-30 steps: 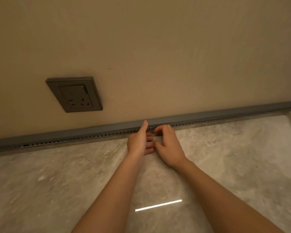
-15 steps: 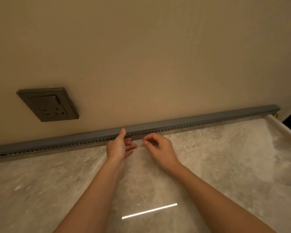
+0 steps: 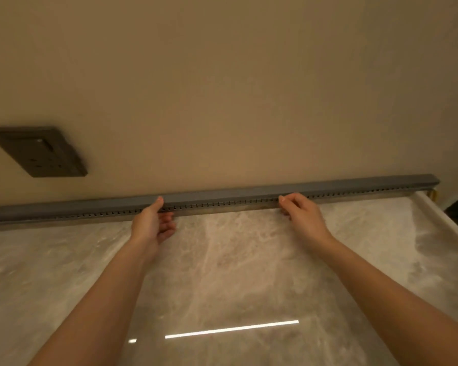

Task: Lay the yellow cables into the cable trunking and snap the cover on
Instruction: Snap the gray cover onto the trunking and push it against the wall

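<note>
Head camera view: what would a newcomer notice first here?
A long grey trunking runs along the foot of the beige wall, the left hand and right hand touching it, set apart. A dark wall socket sits upper left; a bright light streak glints on the marbled surface below.

Item one: we logged a left hand (image 3: 151,226), bare, with its left forearm (image 3: 103,299) bare as far as we saw it. Item two: we logged a right hand (image 3: 305,218), bare, with its right forearm (image 3: 397,289) likewise bare. Nails were too blurred for us to judge.
</note>
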A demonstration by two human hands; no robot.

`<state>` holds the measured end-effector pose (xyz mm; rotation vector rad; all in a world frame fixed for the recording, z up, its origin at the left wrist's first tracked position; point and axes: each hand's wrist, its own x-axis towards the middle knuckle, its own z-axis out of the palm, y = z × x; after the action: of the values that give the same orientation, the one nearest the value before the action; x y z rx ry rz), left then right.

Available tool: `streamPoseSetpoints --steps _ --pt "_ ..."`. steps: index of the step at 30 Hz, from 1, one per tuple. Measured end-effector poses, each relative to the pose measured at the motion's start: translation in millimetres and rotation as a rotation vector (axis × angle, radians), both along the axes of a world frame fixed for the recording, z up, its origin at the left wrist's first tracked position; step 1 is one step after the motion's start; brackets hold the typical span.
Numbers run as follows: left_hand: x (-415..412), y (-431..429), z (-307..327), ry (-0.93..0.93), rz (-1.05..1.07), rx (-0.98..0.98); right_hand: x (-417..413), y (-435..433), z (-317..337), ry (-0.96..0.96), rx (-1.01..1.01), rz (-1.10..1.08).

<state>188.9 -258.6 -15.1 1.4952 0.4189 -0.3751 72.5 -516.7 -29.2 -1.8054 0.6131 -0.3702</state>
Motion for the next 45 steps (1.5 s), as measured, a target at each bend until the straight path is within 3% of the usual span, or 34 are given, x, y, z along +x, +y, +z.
streamPoseSetpoints --steps 4,7,10,15,22,33,45 --pt "1 -7 -3 0.006 0.061 0.039 -3 -1 -13 -0.059 -0.19 0.104" --pt "2 -18 -3 0.013 0.18 0.096 -3 3 -22 0.014 -0.402 0.138" --pt "-3 -34 -1 0.018 0.308 0.134 -4 3 -23 0.03 -0.465 0.132" --pt "-33 -87 3 0.051 0.226 -0.144 -4 4 -23 0.058 -0.532 0.158" --pt "-68 -160 -7 -0.011 -0.024 -0.142 -5 4 -20 0.038 -0.557 0.161" --pt "-66 -184 -20 -0.111 0.084 -0.037 -3 2 -26 -0.008 -0.531 0.115" --pt "-62 -189 -15 -0.042 0.096 0.028 -33 -37 -18 -0.109 -0.449 0.046"
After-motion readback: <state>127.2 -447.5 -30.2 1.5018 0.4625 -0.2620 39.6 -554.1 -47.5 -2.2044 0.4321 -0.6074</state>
